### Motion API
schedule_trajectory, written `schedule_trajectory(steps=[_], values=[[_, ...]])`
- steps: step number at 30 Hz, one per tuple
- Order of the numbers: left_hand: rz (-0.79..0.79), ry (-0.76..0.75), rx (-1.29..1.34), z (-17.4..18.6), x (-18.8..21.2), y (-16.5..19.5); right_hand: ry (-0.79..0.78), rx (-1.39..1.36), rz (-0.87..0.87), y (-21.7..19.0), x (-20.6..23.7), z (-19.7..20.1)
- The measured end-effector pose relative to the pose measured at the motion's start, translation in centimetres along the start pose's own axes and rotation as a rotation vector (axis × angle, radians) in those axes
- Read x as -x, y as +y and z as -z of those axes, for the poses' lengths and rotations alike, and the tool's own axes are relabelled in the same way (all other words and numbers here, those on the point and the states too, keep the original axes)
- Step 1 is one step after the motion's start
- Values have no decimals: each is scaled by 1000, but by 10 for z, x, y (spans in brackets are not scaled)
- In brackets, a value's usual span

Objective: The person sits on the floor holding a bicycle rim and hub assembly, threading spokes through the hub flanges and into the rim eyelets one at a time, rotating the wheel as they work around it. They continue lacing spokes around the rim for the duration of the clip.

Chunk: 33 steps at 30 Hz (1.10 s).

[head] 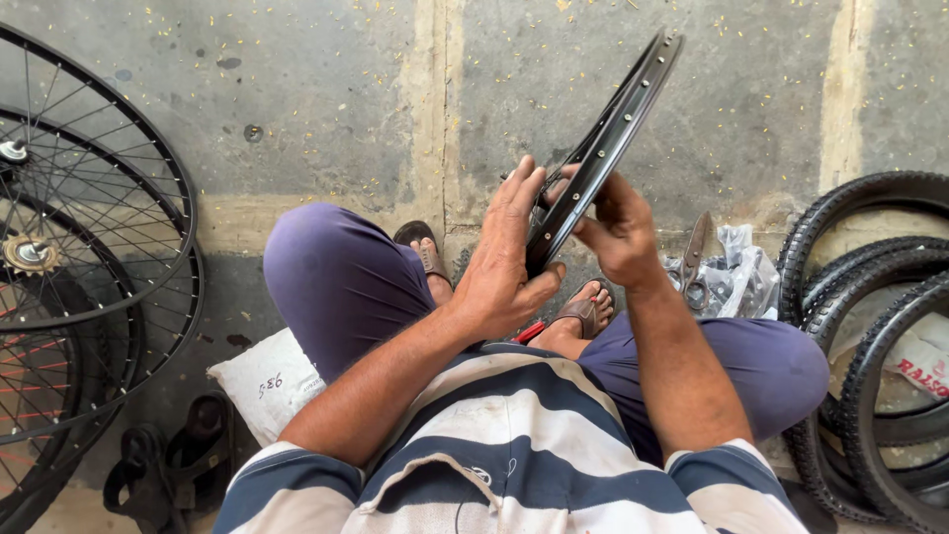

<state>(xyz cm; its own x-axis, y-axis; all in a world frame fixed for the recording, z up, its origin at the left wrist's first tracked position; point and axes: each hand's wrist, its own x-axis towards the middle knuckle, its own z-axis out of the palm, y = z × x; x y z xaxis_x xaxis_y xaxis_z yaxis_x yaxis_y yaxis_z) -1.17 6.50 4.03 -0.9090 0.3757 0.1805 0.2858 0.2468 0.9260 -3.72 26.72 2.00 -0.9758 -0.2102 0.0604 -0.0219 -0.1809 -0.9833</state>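
Observation:
A bare black bicycle rim (618, 129) with spoke holes stands edge-on in front of me, tilted up to the right. My left hand (509, 257) grips its lower part from the left, thumb under the edge. My right hand (615, 229) pinches the rim from the right, fingers at the spoke holes. I sit on the concrete floor in purple trousers and a striped shirt, feet in sandals (588, 309) below the rim.
Spoked black wheels (89, 247) lean at the left. Knobby black tyres (870, 326) are stacked at the right. Pliers (695, 262) lie on a clear plastic bag (741, 277) by my right knee. A white sack (267, 381) and black straps (168, 465) lie lower left.

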Motion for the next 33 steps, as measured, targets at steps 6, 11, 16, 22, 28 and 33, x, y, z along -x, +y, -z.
schedule_trajectory(steps=[6, 11, 16, 22, 28, 33], values=[[3, -5, 9, -7, 0, -1, 303, 1047, 493, -8, -12, -11], [-3, 4, 10, -6, 0, 1, 468, 1045, 674, 25, -2, -18], [12, -6, 35, -4, 0, 1, 256, 214, 81, 40, 17, 9], [-89, -108, 106, 2, 24, -19, 135, -161, 54, 49, 17, 23], [168, -218, 171, 11, 40, -18, 401, -292, 266, 57, 16, 11], [205, -219, 31, 9, -5, -8, 469, -108, 45, 64, 34, -1]])
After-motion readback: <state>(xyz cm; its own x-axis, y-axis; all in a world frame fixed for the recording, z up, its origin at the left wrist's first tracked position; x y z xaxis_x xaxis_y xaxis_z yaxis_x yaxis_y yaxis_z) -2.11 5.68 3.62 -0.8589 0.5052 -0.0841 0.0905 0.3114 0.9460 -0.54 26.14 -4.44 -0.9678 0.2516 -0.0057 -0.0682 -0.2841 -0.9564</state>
